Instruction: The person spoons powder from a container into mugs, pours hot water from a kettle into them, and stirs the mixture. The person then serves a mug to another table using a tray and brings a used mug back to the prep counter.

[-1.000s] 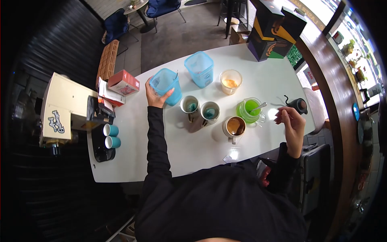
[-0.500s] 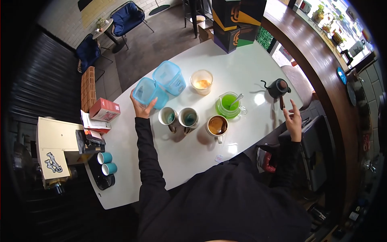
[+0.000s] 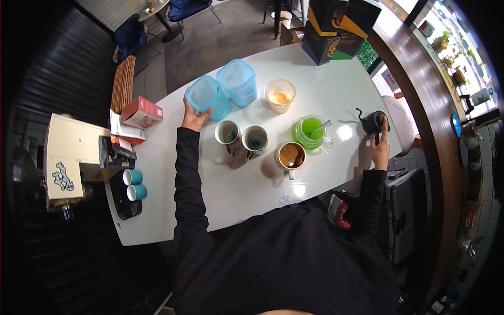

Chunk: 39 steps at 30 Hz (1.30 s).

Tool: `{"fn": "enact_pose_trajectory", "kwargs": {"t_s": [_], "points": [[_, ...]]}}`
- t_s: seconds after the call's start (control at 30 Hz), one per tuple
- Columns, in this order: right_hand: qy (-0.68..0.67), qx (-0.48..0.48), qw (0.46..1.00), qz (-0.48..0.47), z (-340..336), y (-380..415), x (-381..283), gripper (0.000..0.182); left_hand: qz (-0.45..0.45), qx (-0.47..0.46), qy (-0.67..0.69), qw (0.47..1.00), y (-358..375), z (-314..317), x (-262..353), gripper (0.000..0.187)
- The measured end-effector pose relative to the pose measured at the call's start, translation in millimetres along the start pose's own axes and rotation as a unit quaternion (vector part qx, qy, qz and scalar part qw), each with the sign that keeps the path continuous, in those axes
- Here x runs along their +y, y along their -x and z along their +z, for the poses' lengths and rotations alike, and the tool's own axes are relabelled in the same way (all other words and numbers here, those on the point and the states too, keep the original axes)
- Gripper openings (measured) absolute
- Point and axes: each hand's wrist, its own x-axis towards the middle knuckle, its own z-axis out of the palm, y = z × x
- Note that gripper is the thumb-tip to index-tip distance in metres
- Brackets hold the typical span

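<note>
My left hand (image 3: 195, 118) is wrapped round the near side of a translucent blue plastic container (image 3: 206, 95). A second blue container (image 3: 237, 84) stands right against it. At the table's right end, my right hand (image 3: 381, 149) is closed round the handle of a small black gooseneck kettle (image 3: 370, 125), one finger reaching over its lid. Between my hands stand two mugs (image 3: 227, 133) (image 3: 255, 140) with some bluish-green inside, a mug of brown drink (image 3: 291, 156), a glass jug of green liquid (image 3: 308, 134) with a spoon (image 3: 323, 127), and a clear cup (image 3: 280, 97) with an orange residue.
A cream machine (image 3: 65, 157) and two teal cups (image 3: 135, 185) on a black tray are at the left end of the white table (image 3: 231, 199). Behind them stands a red box (image 3: 142, 112). Black printed boxes (image 3: 338, 31) occupy the far corner; a wooden counter (image 3: 420, 86) curves along the right.
My right hand has gone from open beside the kettle to closed on its handle. My left hand stays on the blue container. The whole view has shifted slightly.
</note>
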Motion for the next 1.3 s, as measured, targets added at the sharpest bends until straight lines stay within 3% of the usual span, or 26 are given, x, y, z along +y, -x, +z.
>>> {"fn": "enact_pose_trajectory", "kwargs": {"t_s": [0.17,0.27,0.37,0.43,0.5,0.57,0.67,0.8,0.97,1.03,1.13,1.23,1.27,1.3], "points": [[0.018,0.015,1.0,-0.01,5,-4,-6,0.081,-0.044,0.009,-0.038,0.998,9,7,4,0.102],[-0.106,0.056,0.992,-0.044,7,-4,-6,0.073,-0.058,0.023,-0.045,0.997,11,10,12,0.105],[-0.145,0.074,0.984,-0.071,10,-3,-2,0.072,-0.075,0.026,-0.041,0.996,18,16,16,0.11],[-0.145,0.074,0.984,-0.077,9,2,-4,0.071,-0.143,0.128,0.022,0.981,29,26,14,0.108],[-0.147,0.072,0.983,-0.084,6,6,-7,0.071,-0.147,0.12,0.034,0.981,46,30,17,0.101],[-0.197,0.052,0.979,-0.031,-1,10,-10,0.07,-0.152,0.113,0.046,0.981,65,35,19,0.095],[-0.2,0.042,0.977,-0.057,-20,11,-23,0.07,-0.131,0.091,0.097,0.982,90,51,25,0.069],[-0.216,0.028,0.971,-0.095,-47,11,-67,0.072,-0.066,0.052,0.085,0.993,101,57,31,0.066],[-0.262,-0.031,0.955,-0.137,-61,9,-125,0.072,-0.06,0.073,0.133,0.987,99,77,44,0.073],[-0.252,-0.032,0.959,-0.129,-56,14,-149,0.071,0.004,0.091,0.017,0.996,95,86,45,0.078],[-0.258,-0.108,0.953,-0.118,-49,19,-176,0.07,0.001,0.121,-0.004,0.993,96,94,40,0.08],[-0.278,-0.113,0.943,-0.144,-30,22,-195,0.069,0.002,0.136,-0.037,0.99,97,93,31,0.08],[-0.236,-0.177,0.95,-0.097,-31,18,-192,0.07,-0.006,0.133,-0.034,0.99,98,93,29,0.08],[-0.249,-0.162,0.947,-0.119,-23,20,-200,0.07,-0.008,0.135,-0.035,0.99,98,93,31,0.08]]}}
